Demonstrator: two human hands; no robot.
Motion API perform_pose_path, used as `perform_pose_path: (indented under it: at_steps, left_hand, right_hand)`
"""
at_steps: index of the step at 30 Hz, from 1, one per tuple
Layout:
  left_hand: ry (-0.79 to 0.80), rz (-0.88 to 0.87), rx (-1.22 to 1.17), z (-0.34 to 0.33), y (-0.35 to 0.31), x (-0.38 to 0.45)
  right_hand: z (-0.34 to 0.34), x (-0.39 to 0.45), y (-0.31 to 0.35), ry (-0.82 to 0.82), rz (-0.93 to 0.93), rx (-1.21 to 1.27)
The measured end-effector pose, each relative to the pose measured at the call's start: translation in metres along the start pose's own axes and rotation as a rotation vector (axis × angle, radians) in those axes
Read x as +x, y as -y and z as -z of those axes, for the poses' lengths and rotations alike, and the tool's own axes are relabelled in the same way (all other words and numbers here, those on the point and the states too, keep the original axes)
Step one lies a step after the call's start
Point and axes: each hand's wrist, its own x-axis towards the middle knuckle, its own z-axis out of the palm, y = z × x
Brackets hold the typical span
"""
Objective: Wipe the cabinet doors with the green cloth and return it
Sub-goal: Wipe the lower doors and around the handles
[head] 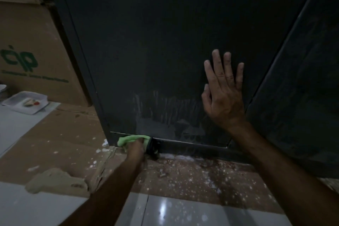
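The left hand (pixel 136 147) grips the green cloth (pixel 132 140) against the bottom edge of the dark cabinet door (pixel 156 42), low at the floor. The right hand (pixel 222 93) lies flat on the same door, fingers (pixel 216 64) straight and spread. Pale streaks (pixel 165 108) mark the door between the two hands. Spattered cardboard (pixel 64 134) lies below the cloth-holding fingers, and a white tray (pixel 12 105) sits far to their left.

I'm only getting the one head cam, looking steeply down, close up against the dark cabinet door (pixel 165 51) and the floor (pixel 183 211).
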Motion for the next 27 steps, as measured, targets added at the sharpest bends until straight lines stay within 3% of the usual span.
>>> perform_pose_path:
  at_steps: [3,7,9,13,16,18,19,20,21,23,27]
  left_hand:
    - [-0.004,-0.075,-0.062,-0.004,-0.003,-0.005]
    - [-0.301,-0.123,-0.100,-0.006,-0.008,0.004]
    - [-0.385,-0.156,0.074,-0.017,0.004,-0.008]
    - [-0.071,-0.054,0.200,-0.052,0.041,-0.036]
    - [-0.136,-0.027,0.180,-0.045,0.032,-0.030]
    - [-0.331,-0.195,0.422,-0.022,0.007,-0.004]
    - [-0.374,-0.196,0.261,-0.011,-0.003,0.004]
    - [-0.375,-0.200,0.069,-0.006,-0.009,0.007]
    - [-0.362,-0.178,0.021,-0.003,-0.009,0.003]
    - [-0.272,-0.148,0.165,-0.018,-0.003,-0.021]
    - [-0.094,-0.171,0.149,-0.058,0.028,-0.054]
  right_hand:
    - [0.001,0.000,-0.003,0.007,0.020,0.011]
    - [0.010,0.000,-0.006,0.045,0.033,0.015]
    - [0.013,0.001,-0.005,0.055,0.039,0.013]
    - [0.016,0.001,-0.004,0.056,0.029,0.017]
    - [0.014,0.001,-0.004,0.048,0.034,0.014]
    - [0.014,0.001,-0.005,0.053,0.041,0.017]
    - [0.014,0.001,-0.004,0.049,0.041,0.010]
    - [0.014,0.001,-0.004,0.046,0.039,0.005]
    - [0.014,0.000,-0.004,0.047,0.035,0.005]
    - [0.013,0.001,0.000,0.044,0.021,0.008]
    - [0.011,0.001,0.004,0.035,0.003,-0.008]
